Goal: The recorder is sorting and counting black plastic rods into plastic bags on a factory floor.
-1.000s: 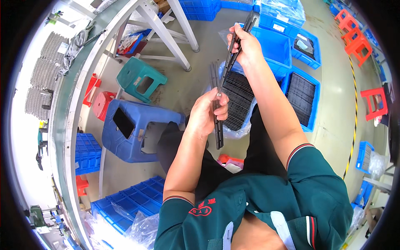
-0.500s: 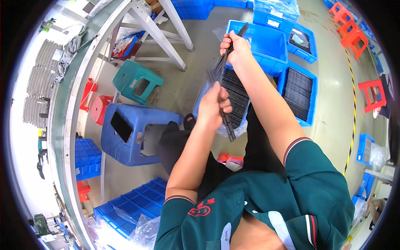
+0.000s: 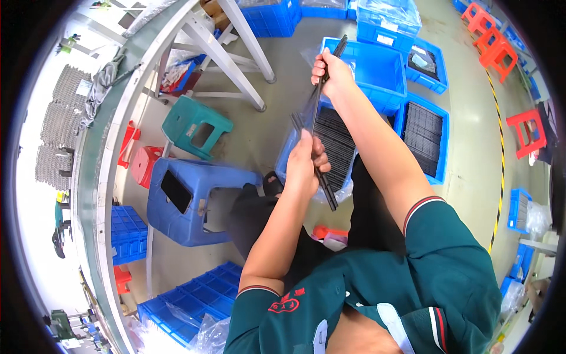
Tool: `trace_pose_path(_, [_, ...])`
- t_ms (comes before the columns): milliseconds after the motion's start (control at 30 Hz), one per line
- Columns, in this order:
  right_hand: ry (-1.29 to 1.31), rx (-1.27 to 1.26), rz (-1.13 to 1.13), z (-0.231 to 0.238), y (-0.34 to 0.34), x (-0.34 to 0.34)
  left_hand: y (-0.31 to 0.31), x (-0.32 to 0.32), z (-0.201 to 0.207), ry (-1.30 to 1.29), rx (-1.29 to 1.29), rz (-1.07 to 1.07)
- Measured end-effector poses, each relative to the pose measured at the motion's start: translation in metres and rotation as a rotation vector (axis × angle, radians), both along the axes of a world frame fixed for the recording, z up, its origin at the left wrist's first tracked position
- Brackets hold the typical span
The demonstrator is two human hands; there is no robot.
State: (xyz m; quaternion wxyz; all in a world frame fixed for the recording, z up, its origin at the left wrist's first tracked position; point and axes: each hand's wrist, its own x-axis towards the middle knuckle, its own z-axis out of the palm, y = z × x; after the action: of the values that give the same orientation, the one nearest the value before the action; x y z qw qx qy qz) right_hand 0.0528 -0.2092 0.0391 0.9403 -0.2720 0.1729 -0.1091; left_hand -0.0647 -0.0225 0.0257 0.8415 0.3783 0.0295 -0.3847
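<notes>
My left hand (image 3: 304,162) is closed around a small bundle of thin black strips (image 3: 326,192), their ends sticking out above and below the fist. Farther forward, my right hand (image 3: 337,74) grips more thin black strips (image 3: 340,47), held at a slant, with their lower part running down toward my left hand. Whether the two bundles touch where they cross is unclear. Below both hands stands a blue bin lined with clear plastic (image 3: 287,150), holding rows of similar black strips (image 3: 335,141). My right forearm covers part of that bin.
Beyond it is a blue bin (image 3: 377,68) with its inside showing. More strips fill a blue bin (image 3: 423,135) on the right. A blue stool (image 3: 218,177) with a black phone (image 3: 175,192), a green stool (image 3: 186,118) and a workbench leg (image 3: 227,62) are on the left.
The upper ends of the strips in my left hand, blurred before, now show sharply and sit lower, farther from my right hand. Both hands keep their hold; the whole view has shifted slightly.
</notes>
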Motion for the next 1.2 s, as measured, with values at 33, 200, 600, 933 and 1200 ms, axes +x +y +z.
trace_pose_path(33, [0.033,-0.095,-0.025,0.010,0.005,-0.004,0.007,0.002,-0.002,0.021,-0.037,-0.018])
trace_pose_path(200, [-0.016,-0.553,-0.028,0.028,-0.012,-0.035,0.026,0.019,0.013,0.020,0.004,0.160])
trace_pose_path(600, [0.079,-0.826,0.870,0.025,0.039,-0.109,0.082,0.065,0.041,-0.327,-0.019,0.906])
trace_pose_path(933, [0.184,-0.544,0.823,0.007,0.098,-0.147,0.068,0.070,0.045,-0.317,-0.080,0.946])
trace_pose_path(1200, [0.262,-0.339,0.854,0.019,0.122,-0.163,0.069,0.079,0.049,-0.283,-0.146,1.037])
